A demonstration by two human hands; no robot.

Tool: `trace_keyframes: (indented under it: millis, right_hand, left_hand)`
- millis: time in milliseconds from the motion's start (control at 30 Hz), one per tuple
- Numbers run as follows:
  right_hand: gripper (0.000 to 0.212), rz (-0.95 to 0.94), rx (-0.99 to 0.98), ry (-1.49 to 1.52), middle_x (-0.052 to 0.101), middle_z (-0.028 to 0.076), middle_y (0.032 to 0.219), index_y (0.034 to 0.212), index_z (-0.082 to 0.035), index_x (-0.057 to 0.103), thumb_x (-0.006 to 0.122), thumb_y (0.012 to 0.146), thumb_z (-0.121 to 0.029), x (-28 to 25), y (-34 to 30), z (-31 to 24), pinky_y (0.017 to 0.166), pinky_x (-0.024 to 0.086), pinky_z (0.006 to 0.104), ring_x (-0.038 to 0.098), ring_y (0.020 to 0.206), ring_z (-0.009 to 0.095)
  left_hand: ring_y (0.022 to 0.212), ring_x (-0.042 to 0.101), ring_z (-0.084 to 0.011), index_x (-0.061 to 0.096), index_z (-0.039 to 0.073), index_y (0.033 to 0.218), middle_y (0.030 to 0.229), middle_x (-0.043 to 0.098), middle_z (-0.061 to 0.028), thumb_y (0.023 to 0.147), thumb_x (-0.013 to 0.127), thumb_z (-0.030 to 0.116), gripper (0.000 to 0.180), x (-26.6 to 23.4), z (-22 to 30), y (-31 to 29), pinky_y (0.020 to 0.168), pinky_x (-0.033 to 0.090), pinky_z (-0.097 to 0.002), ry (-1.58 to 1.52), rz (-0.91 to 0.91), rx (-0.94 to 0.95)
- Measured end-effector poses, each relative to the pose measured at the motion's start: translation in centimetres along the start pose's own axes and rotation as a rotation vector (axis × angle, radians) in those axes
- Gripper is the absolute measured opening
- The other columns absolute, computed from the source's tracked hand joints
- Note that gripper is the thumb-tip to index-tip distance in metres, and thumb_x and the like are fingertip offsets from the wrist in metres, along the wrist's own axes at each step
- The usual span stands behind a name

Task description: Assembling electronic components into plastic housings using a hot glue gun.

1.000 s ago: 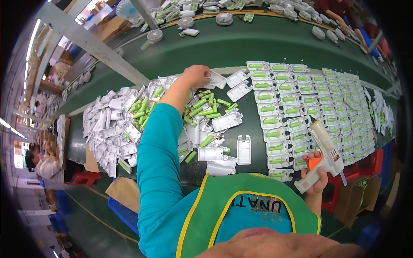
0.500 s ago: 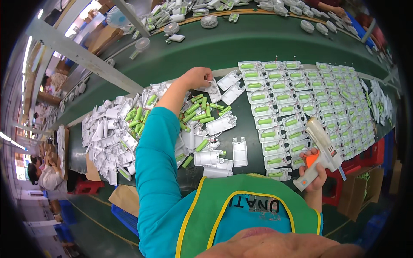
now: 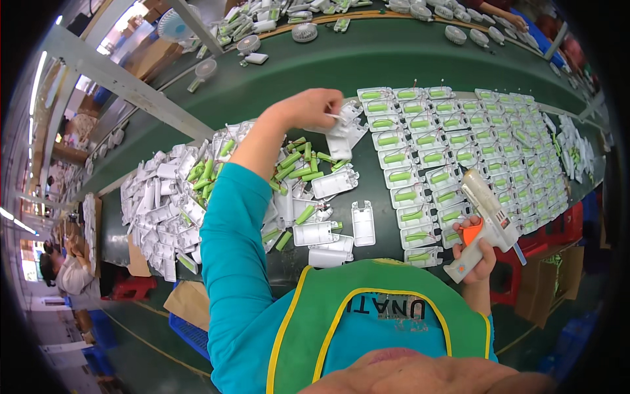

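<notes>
My left hand reaches over the far edge of the bench, fingers closed on a white plastic casing that overlaps others beside it. In my right hand is a glue gun with an orange trigger, its nozzle angled away from me over the rows of casings. Those open casings lie in columns, each with a green battery cell and thin wires. Nearer the middle, loose green battery cells lie in a heap. A single empty casing rests face up between heap and rows.
A large pile of white casings covers the bench's left side. Beyond runs a green conveyor belt with small fans. A metal post slants in at left. Red crates and a cardboard box stand at right.
My left hand has moved to the right with the white casing, toward the casings beside the rows. The glue gun in my right hand has hardly shifted.
</notes>
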State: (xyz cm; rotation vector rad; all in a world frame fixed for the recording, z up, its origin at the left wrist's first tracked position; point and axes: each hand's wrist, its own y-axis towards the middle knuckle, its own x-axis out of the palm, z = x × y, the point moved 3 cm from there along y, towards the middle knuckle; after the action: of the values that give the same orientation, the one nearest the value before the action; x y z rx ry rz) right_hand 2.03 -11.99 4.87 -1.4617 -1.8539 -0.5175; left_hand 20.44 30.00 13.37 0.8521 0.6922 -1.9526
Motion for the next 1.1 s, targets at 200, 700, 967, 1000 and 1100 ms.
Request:
trace_keyframes:
  millis: [200,700,967,1000,1100]
  right_hand:
    - [0.054,-0.016,-0.012,0.0,0.052,0.014,0.12,0.133,-0.001,0.04,0.056,0.085,-0.02,0.2,-0.6,0.1,0.062,0.057,0.0327,0.049,0.12,0.031]
    - [0.053,-0.004,-0.014,-0.007,0.053,0.013,0.119,0.132,-0.001,0.041,0.057,0.085,-0.021,0.0,-0.8,0.2,0.062,0.056,0.0325,0.049,0.12,0.03]
    - [0.053,0.009,-0.008,-0.006,0.052,0.013,0.12,0.132,-0.001,0.041,0.057,0.085,-0.021,-0.3,-0.5,0.4,0.062,0.056,0.0319,0.049,0.12,0.031]
    - [0.054,0.008,-0.006,-0.009,0.052,0.013,0.12,0.132,-0.001,0.041,0.057,0.085,-0.021,-0.2,-0.4,0.3,0.062,0.056,0.0319,0.049,0.12,0.031]
    - [0.054,0.042,-0.004,0.0,0.052,0.013,0.12,0.132,-0.001,0.041,0.057,0.085,-0.022,-0.2,-0.5,0.5,0.061,0.056,0.0316,0.049,0.119,0.031]
  left_hand:
    - [0.077,0.057,-0.0256,0.054,0.006,0.085,0.08,0.06,-0.0093,0.069,0.061,0.012,0.018,5.7,4.6,2.3,0.069,0.045,-0.0368,0.151,-0.231,0.063]
    - [0.081,0.06,-0.0261,0.055,0.009,0.088,0.084,0.063,-0.0098,0.071,0.066,0.019,0.022,10.4,2.5,-1.8,0.069,0.044,-0.0383,0.193,-0.613,-0.095]
    - [0.077,0.056,-0.0231,0.053,0.007,0.086,0.08,0.06,-0.0082,0.072,0.064,0.018,0.021,8.8,3.1,0.0,0.067,0.043,-0.0368,0.048,-0.493,-0.02]
    - [0.076,0.056,-0.0228,0.053,0.007,0.086,0.08,0.059,-0.0081,0.072,0.064,0.018,0.02,9.0,3.3,0.8,0.067,0.043,-0.0366,0.046,-0.472,-0.021]
    - [0.075,0.054,-0.0223,0.052,0.007,0.085,0.079,0.059,-0.0078,0.072,0.064,0.017,0.02,9.8,2.6,2.8,0.067,0.043,-0.0357,0.099,-0.457,-0.017]
